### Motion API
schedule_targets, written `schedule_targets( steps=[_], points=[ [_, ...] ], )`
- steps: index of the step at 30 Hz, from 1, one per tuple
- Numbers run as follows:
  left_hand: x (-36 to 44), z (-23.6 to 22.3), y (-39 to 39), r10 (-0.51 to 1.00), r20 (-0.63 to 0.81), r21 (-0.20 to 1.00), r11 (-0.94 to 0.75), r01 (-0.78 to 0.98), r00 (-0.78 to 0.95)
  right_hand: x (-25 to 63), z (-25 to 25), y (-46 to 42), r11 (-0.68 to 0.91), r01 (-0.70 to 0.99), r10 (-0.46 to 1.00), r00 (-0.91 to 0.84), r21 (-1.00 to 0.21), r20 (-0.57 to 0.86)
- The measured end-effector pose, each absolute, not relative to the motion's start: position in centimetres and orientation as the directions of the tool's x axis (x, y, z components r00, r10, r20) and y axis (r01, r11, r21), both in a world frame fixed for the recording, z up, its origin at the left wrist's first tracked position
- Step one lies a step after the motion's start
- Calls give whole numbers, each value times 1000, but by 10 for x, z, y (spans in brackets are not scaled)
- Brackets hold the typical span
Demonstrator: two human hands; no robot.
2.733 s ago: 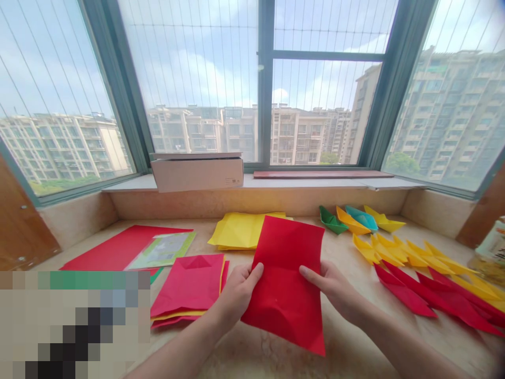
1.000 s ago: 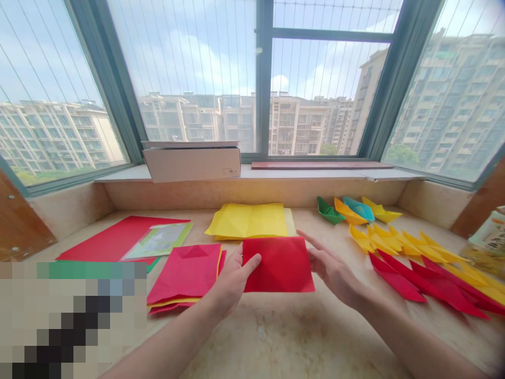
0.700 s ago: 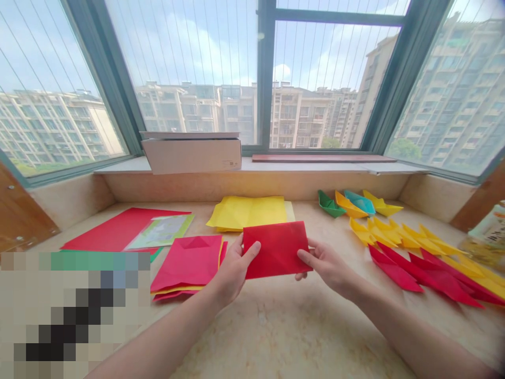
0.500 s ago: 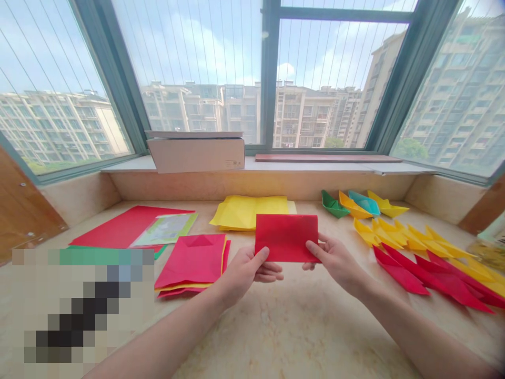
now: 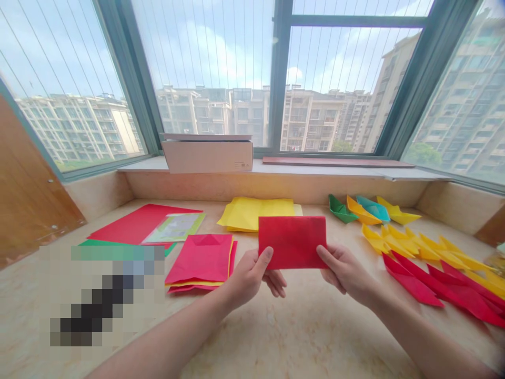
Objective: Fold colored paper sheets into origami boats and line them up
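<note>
A red folded sheet of paper [image 5: 292,237] is held up in front of me, its broad face towards me and its long edges nearly level. My left hand [image 5: 256,271] pinches its lower left corner, thumb in front and the other fingers behind or below. At the lower right corner my right hand [image 5: 345,266] grips it the same way, fingers partly hidden behind the paper. Left of my left hand lies a stack of folded red and yellow paper [image 5: 201,260]. Yellow paper sheets [image 5: 246,213] lie just behind the held piece.
Several folded paper boats stand at the right: a green boat [image 5: 341,209], yellow boats [image 5: 398,239] and red boats [image 5: 445,281]. Red sheets [image 5: 130,223] and a clear packet [image 5: 173,227] lie at the left. A white box [image 5: 209,155] rests on the window sill.
The view has turned slightly left, so the surroundings appear shifted right. The red paper looks a little larger, and my right hand's fingers have curled more closely behind its corner.
</note>
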State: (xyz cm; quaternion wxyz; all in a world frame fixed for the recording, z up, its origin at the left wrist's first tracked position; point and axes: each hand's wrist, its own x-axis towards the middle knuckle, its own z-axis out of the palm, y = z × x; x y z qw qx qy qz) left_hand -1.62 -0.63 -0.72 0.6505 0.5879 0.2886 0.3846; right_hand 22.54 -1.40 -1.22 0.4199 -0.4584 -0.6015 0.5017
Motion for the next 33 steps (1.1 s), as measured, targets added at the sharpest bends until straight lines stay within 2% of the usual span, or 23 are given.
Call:
schedule_targets(
  steps=[4,7,12,15,17,20,24,29,33],
  points=[
    [-16,-5,-4,870,48,994,4,-105,490,225,-13,-15,102,177,936,-351,-979,34],
    [-20,1,-9,848,85,992,-24,-123,523,224,-14,-15,82,186,942,-336,-979,15],
    [-26,10,-18,670,186,983,-115,-146,719,221,-14,-17,4,39,938,-345,-999,-10],
    [-24,8,-19,658,196,979,-170,-111,727,220,-13,-18,-57,-44,940,-340,-997,-39],
    [-22,6,-19,693,229,973,-173,-151,684,221,-14,-18,-69,-38,935,-352,-997,-51],
    [-19,4,-18,785,252,966,-168,-196,566,222,-15,-18,-47,43,917,-395,-998,-61],
    [-18,8,-18,854,179,984,-160,-81,488,222,-18,-15,45,141,898,-440,-989,-21],
    [-18,5,-12,898,192,981,-174,-80,397,222,-21,-13,269,320,949,-251,-908,193],
    [-19,5,-5,922,198,963,-120,-243,332,228,-19,-10,383,522,922,-161,-762,352]
  ],
)
